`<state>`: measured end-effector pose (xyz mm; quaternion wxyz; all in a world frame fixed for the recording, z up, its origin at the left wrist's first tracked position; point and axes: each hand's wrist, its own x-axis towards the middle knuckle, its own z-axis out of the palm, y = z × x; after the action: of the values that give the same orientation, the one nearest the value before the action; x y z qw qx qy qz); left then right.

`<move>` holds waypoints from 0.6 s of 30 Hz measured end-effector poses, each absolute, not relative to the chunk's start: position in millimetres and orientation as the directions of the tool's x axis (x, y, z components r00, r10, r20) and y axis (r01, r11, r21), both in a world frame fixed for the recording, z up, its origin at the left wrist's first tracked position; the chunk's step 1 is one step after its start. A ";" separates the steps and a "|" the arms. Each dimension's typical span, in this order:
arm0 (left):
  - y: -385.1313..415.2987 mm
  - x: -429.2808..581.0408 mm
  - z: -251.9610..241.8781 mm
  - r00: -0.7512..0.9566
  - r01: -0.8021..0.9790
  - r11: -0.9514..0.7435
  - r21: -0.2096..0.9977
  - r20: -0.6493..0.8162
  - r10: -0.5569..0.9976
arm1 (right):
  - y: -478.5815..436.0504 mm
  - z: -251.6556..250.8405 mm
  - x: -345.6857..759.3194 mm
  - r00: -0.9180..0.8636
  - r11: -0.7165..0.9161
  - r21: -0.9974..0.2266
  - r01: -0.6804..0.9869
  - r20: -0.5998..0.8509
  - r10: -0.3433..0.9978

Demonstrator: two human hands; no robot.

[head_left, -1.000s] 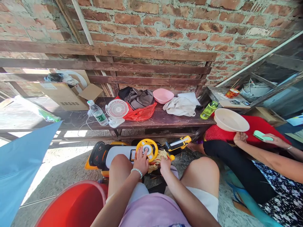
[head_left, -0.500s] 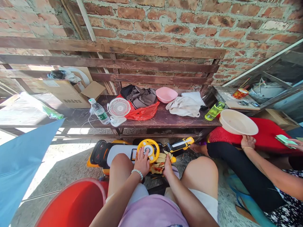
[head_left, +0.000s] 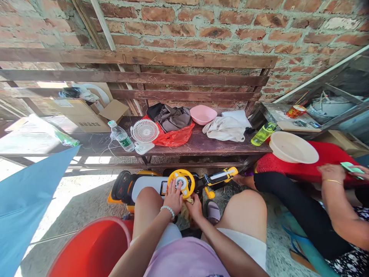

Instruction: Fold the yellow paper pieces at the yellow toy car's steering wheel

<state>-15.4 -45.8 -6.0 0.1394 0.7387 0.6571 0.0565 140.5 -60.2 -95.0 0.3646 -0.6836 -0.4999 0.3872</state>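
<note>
1. Carton (head_left: 77,116): a printed row of Chinese characters, seemingly ending 品勿压; the first ones are unclear.
2. White label (head_left: 63,103) on that carton: too small to read.
3. Green label (head_left: 126,142) on the water bottle (head_left: 117,132): illegible.
4. Sticker (head_left: 164,188) on the ride-on toy (head_left: 148,185): illegible; its black backrest (head_left: 123,187) bears a reddish angular mark.

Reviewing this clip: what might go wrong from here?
The steering wheel might turn under the left hand resting on it. The pale item, mostly hidden at the right hand, might slip or snag. A bump might topple the water bottle near the front edge of the bench.
</note>
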 end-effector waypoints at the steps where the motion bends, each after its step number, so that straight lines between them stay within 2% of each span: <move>1: -45.8 -15.7 -6.5 0.133 0.955 -0.100 0.280 -0.100 0.986 | -61.2 -90.3 140.2 0.117 -0.135 -0.859 0.493 -0.089 0.989; 3: -45.8 -16.4 -7.6 0.137 0.953 -0.104 0.285 -0.096 0.986 | -60.6 -82.8 143.0 -0.077 0.082 -0.740 0.668 0.041 0.996; 4: -45.8 -16.6 -8.1 0.136 0.952 -0.104 0.288 -0.094 0.986 | -59.6 -80.5 145.1 -0.169 0.167 -0.660 0.732 0.062 0.984; 7: -46.3 -16.7 -9.0 0.126 0.954 -0.093 0.285 -0.100 0.987 | -56.8 -79.9 147.0 -0.389 0.343 -0.435 0.833 -0.020 0.921; 9: -46.5 -16.2 -8.5 0.125 0.955 -0.091 0.282 -0.108 0.986 | -55.3 -81.6 141.9 -0.458 0.402 -0.340 0.851 -0.104 0.883; 13: -46.4 -14.9 -7.5 0.130 0.951 -0.099 0.292 -0.089 0.987 | -51.1 -80.2 122.6 -0.496 0.432 -0.323 0.842 -0.149 0.855; 18: -45.1 -15.6 -9.1 0.129 0.951 -0.092 0.295 -0.108 0.986 | -43.6 -75.6 94.0 -0.566 0.485 -0.455 0.747 -0.053 0.823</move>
<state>-15.6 -45.1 -9.1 0.1479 0.7366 0.6574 0.0583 94.0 -43.6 -75.6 0.0860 -0.4578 -0.8573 0.2194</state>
